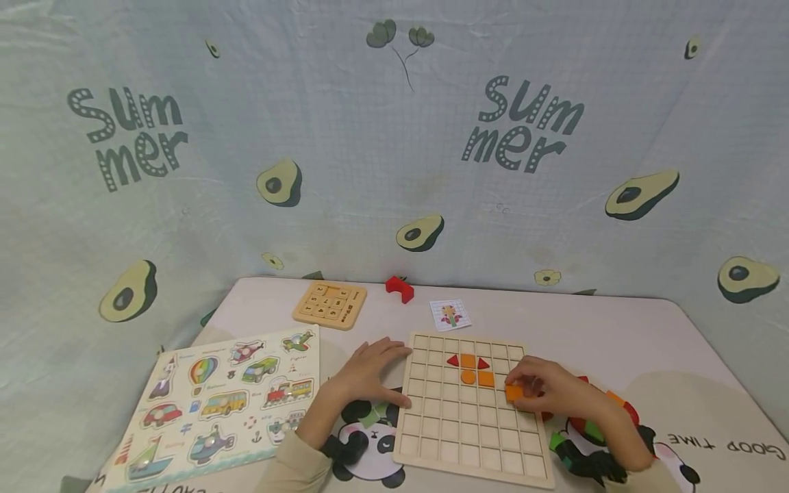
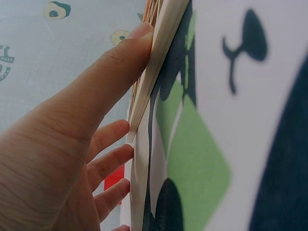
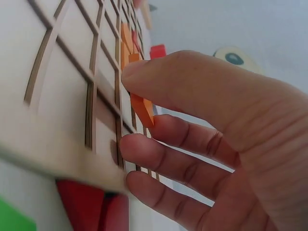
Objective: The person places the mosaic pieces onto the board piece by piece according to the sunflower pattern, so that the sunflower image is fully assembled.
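A wooden grid board [image 1: 431, 433] lies on the table. My left hand [image 1: 370, 373] rests at its left edge, thumb on the rim and fingers spread toward the far corner. Near the board's right side, my right hand [image 1: 548, 389] pinches an orange square block [image 3: 142, 107] between thumb and index finger, close over the grid. Toward the far half of the grid sit two red triangles, one at the left [image 1: 453, 360] and one at the right [image 1: 483, 363]. With them are an orange circle [image 1: 468, 377] and two orange squares, including the nearer square [image 1: 486, 378].
A small picture card [image 1: 450, 315] lies beyond the board. Farther left are a red arch-shaped block [image 1: 401, 289] and a wooden number slide puzzle [image 1: 329, 305]. A vehicle picture puzzle [image 1: 224, 405] covers the left side. Loose coloured blocks [image 1: 594, 431] lie beside my right forearm.
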Motion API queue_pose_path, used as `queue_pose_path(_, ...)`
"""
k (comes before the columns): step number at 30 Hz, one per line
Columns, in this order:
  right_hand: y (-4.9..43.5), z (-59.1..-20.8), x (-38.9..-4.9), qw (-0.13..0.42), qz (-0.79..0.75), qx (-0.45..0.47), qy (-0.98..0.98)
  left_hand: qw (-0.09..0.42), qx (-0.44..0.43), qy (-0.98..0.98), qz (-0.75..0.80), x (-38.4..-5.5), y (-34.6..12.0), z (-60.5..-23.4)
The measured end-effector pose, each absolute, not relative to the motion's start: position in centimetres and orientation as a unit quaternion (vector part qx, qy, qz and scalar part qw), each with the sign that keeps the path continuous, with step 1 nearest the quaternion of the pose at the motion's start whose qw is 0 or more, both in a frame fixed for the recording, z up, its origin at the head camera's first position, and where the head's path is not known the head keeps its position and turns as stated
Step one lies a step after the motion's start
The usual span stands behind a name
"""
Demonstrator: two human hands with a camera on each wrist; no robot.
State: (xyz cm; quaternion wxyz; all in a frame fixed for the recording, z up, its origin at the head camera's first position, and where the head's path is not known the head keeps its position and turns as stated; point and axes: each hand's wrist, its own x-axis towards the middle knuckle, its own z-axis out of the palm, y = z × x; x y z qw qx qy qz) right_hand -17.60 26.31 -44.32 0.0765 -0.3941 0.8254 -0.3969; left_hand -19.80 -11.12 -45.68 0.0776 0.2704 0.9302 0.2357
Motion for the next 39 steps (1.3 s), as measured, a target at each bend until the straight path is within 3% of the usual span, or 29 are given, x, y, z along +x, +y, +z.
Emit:
queue_pose_path(23, 20.4, -44.8, -19.5, 0.039, -0.331, -0.398, 0.855, 0.083, 0.271, 0.93, 0.233, -19.8, -10.9, -45.7)
queue_pose_path(39, 16.8, -44.5, -20.0, 0.053, -0.323, -0.368, 0.87, 0.084, 0.268, 0.933, 0.227, -19.8, -11.1, -45.6)
